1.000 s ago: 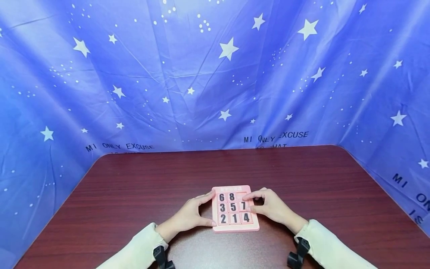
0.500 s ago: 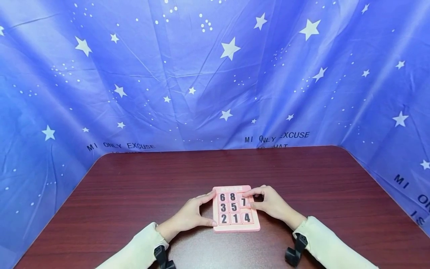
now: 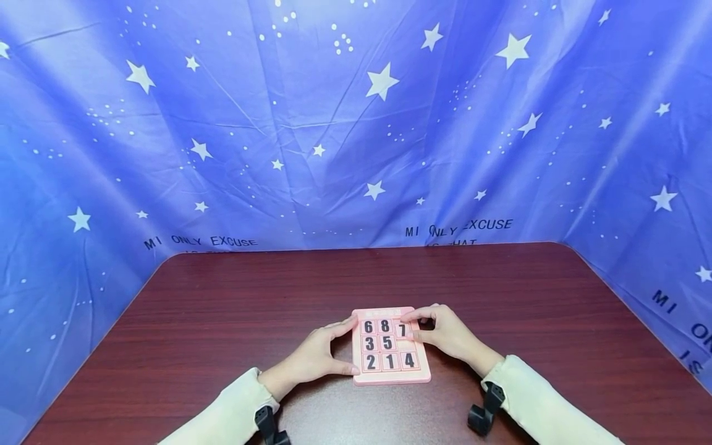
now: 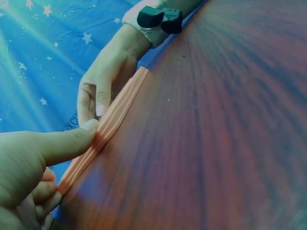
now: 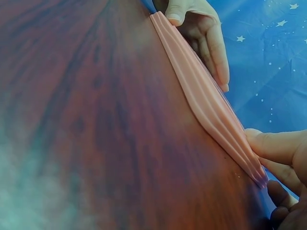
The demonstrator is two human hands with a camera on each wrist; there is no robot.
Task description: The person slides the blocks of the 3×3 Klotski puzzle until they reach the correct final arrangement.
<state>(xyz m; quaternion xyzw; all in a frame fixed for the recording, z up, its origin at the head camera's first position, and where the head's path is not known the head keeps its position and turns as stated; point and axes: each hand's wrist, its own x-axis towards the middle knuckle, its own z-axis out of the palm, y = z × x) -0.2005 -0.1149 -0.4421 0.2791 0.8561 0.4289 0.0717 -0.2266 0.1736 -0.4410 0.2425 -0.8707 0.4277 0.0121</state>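
A pink sliding number puzzle [image 3: 411,376] lies flat on the table, its tiles reading 6, 8, 7 on top, 3, 5 in the middle and 2, 1, 4 at the bottom. My left hand [image 3: 314,355] grips its left side, thumb at the near corner and fingers at the far one. From the right, my right hand [image 3: 450,334] holds the 7 tile [image 3: 403,330] between thumb and index finger. That tile sits slightly lower than the 8, with a gap below it. In the right wrist view the puzzle's ridged pink edge [image 5: 206,105] shows, its face hidden.
The dark red wood-grain table [image 3: 250,290] extends around the puzzle. A blue curtain [image 3: 311,99] with white stars and printed letters hangs behind and at both sides. Black wrist cameras [image 3: 485,409] are strapped at both cream sleeves.
The 7 tile has slid away from me, from the right of the 5 to almost level with the 8. My right hand moved along with it; the left stayed in place.
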